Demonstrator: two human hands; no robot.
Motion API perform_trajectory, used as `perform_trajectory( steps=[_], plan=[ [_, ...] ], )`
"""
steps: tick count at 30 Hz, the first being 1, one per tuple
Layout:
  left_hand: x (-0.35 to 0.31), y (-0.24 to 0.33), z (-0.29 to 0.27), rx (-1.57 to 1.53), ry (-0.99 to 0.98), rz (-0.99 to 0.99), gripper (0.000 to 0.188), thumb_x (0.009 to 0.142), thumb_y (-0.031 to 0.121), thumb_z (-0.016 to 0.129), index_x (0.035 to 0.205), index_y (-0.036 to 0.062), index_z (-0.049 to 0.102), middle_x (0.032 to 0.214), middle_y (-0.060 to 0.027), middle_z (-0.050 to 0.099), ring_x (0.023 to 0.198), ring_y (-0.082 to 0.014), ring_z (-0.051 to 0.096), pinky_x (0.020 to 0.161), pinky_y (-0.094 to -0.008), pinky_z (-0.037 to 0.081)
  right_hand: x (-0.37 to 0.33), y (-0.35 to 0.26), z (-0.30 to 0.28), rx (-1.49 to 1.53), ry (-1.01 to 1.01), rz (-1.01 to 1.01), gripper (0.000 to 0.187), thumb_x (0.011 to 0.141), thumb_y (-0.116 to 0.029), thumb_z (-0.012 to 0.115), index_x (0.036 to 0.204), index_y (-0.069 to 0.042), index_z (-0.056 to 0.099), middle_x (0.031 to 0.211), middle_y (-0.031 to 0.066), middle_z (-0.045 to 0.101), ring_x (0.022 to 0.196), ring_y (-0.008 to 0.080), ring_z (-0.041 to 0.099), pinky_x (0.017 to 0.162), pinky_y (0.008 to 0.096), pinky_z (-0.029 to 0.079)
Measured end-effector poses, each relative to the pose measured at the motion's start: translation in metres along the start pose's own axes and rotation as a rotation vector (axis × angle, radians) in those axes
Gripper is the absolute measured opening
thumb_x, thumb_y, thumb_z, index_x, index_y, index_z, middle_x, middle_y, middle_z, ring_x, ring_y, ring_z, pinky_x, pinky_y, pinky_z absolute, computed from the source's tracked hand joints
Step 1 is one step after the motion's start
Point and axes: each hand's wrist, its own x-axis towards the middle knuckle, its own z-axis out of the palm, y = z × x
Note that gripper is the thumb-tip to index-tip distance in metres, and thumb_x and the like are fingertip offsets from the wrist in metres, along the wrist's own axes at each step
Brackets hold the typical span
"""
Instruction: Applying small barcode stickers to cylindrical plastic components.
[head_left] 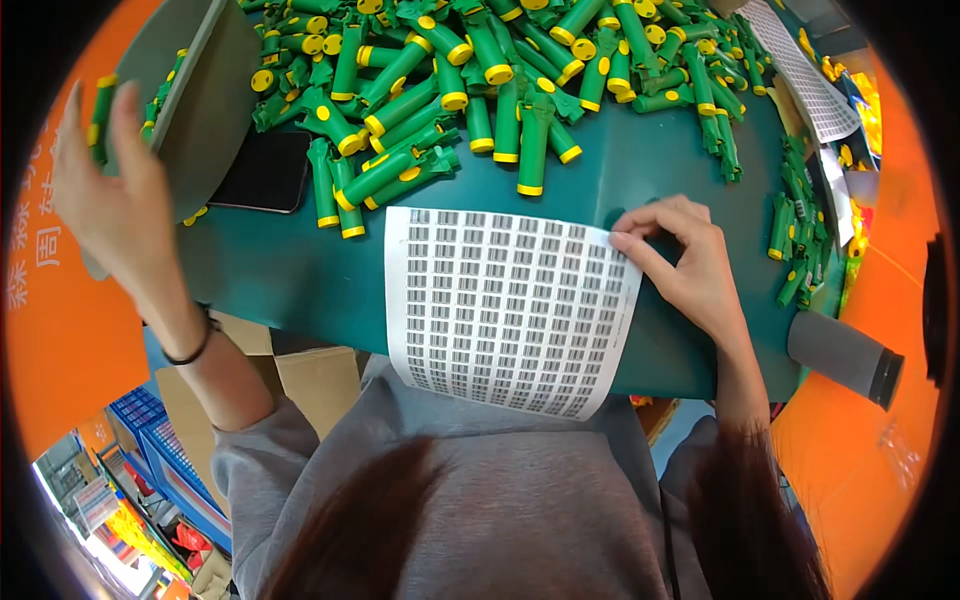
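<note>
At the far left, my left hand (pixel 118 205) is raised beside a grey bin (pixel 205 120), its thumb and fingers spread apart. A small green tube with yellow ends (pixel 102 118) shows in the gap between them; whether they touch it I cannot tell. My right hand (pixel 690 255) pinches the upper right corner of a white sheet of labels (pixel 510 310) between thumb and fingers. Rows of small black-printed labels cover the sheet, which curves down over the table's front edge toward my lap. A heap of similar green and yellow tubes (pixel 535 150) lies beyond it.
A dark phone (pixel 262 172) lies beside the bin on the green table (pixel 300 265). Toward the right are more green tubes (pixel 795 220), another label sheet (pixel 810 80) and a grey cylindrical bottle (pixel 845 355). A cardboard box (pixel 315 375) stands below the table's front edge.
</note>
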Motion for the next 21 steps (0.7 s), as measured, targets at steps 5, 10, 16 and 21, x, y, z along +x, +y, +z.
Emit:
perform_trajectory(
  steps=[5, 10, 16, 21],
  plan=[
    [-0.08, 0.12, 0.026, -0.767, -0.696, 0.181, 0.029, 0.078, 0.014, 0.08, 0.106, 0.0089, 0.075, 0.108, -0.0061, 0.071, 0.102, -0.0259, 0.064, 0.085, -0.0347, 0.051, -0.008, 0.01, 0.006, 0.334, 0.032, 0.125, 0.01, 0.093, -0.01, 0.069, 0.095, -0.001, 0.07, 0.086, 0.001, 0.064, 0.085, 0.0085, 0.056, 0.078, 0.0238, 0.042],
    [-0.114, 0.137, 0.049, -0.77, -0.555, 0.293, 0.029, 0.074, 0.017, 0.081, 0.102, 0.0103, 0.076, 0.102, -0.0015, 0.07, 0.092, -0.0228, 0.061, 0.076, -0.0347, 0.049, -0.009, 0.01, 0.013, 0.476, 0.108, 0.102, 0.012, 0.096, -0.011, 0.066, 0.095, 0.001, 0.069, 0.086, -0.0017, 0.061, 0.08, 0.0042, 0.054, 0.071, 0.0203, 0.042],
    [-0.123, 0.137, 0.052, -0.728, -0.459, 0.381, 0.019, 0.074, 0.016, 0.075, 0.093, 0.0118, 0.075, 0.101, -0.0002, 0.069, 0.096, -0.0232, 0.061, 0.081, -0.0372, 0.047, -0.01, 0.011, 0.013, 0.541, 0.103, 0.16, 0.013, 0.097, -0.012, 0.065, 0.094, 0.0, 0.069, 0.088, -0.0018, 0.062, 0.08, 0.0044, 0.055, 0.071, 0.0198, 0.042],
    [-0.121, 0.143, 0.053, -0.773, -0.444, 0.335, 0.025, 0.068, 0.009, 0.082, 0.091, 0.0085, 0.073, 0.098, -0.0015, 0.069, 0.087, -0.0242, 0.061, 0.073, -0.0342, 0.048, 0.001, 0.024, 0.012, 0.198, 0.093, 0.017, 0.01, 0.093, -0.012, 0.068, 0.092, -0.002, 0.07, 0.087, 0.0006, 0.064, 0.082, 0.0091, 0.057, 0.082, 0.0274, 0.044]
  ],
)
